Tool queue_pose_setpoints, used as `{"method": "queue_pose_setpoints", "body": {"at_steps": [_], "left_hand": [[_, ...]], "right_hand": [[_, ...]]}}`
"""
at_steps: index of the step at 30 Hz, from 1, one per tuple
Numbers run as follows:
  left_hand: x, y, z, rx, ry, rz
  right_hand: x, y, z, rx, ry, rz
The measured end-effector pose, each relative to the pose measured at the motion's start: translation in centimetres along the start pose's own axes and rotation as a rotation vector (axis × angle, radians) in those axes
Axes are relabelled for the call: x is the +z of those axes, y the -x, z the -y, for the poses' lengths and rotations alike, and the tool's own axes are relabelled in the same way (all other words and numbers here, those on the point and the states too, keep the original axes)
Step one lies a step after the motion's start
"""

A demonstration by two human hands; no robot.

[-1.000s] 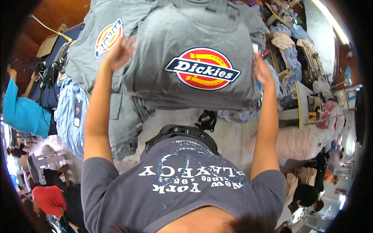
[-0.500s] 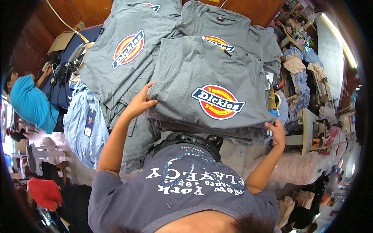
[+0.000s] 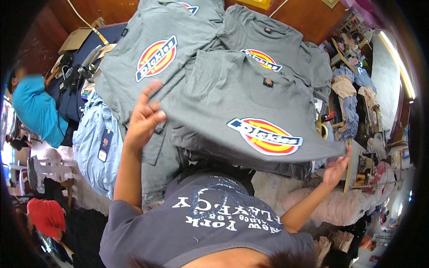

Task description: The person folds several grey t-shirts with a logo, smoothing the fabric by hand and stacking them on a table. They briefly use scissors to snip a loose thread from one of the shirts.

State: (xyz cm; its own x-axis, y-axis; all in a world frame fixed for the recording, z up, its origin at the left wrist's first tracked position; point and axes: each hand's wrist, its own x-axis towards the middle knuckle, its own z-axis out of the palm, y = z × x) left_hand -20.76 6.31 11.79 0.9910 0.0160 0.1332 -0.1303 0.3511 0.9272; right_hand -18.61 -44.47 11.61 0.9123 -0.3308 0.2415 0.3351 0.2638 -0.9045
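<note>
A grey T-shirt [image 3: 214,98] with a red, yellow and navy oval print lies on top of the front pile of grey shirts. Its near edge is stretched wide and lifted between my hands. My left hand [image 3: 144,118] has the shirt's left edge at its fingertips, blurred by motion. At the opposite corner, my right hand [image 3: 336,169] pinches the cloth, its fingertips partly blurred. Beneath the raised cloth, folded grey shirts [image 3: 192,142] show at the pile's front.
More grey printed shirts [image 3: 129,53] are heaped at the back left, another grey shirt [image 3: 263,33] behind. Light-blue garments [image 3: 96,147] hang at the left, where a person in a blue top [image 3: 38,109] sits. Shelving and garments [image 3: 348,89] crowd the right; a pale bundle [image 3: 313,201] lies below.
Both hands have moved outward, drawing the top shirt's near edge wider and off the pile. The neck label now shows fully.
</note>
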Motion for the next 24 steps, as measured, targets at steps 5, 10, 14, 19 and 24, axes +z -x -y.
{"method": "queue_pose_setpoints", "body": {"at_steps": [5,10,14,19,24], "left_hand": [[0.8,-5.0,-2.8,0.334,-0.680,0.046],[-0.8,-7.6,-11.6,0.804,-0.982,-0.271],[-3.0,-10.8,-18.2,1.327,-0.926,-0.435],[-9.6,-15.3,-22.8,0.508,-1.449,-0.332],[-24.3,-27.6,-30.3,0.466,-1.158,-0.448]], "right_hand": [[6.1,-5.8,-0.3,0.007,0.757,0.449],[2.3,-12.5,6.9,-0.307,0.410,0.194],[8.7,-16.8,11.2,-0.362,0.244,0.261],[25.5,-19.6,5.7,-0.322,0.973,0.981],[36.4,-31.8,0.1,-0.572,0.806,0.903]]}}
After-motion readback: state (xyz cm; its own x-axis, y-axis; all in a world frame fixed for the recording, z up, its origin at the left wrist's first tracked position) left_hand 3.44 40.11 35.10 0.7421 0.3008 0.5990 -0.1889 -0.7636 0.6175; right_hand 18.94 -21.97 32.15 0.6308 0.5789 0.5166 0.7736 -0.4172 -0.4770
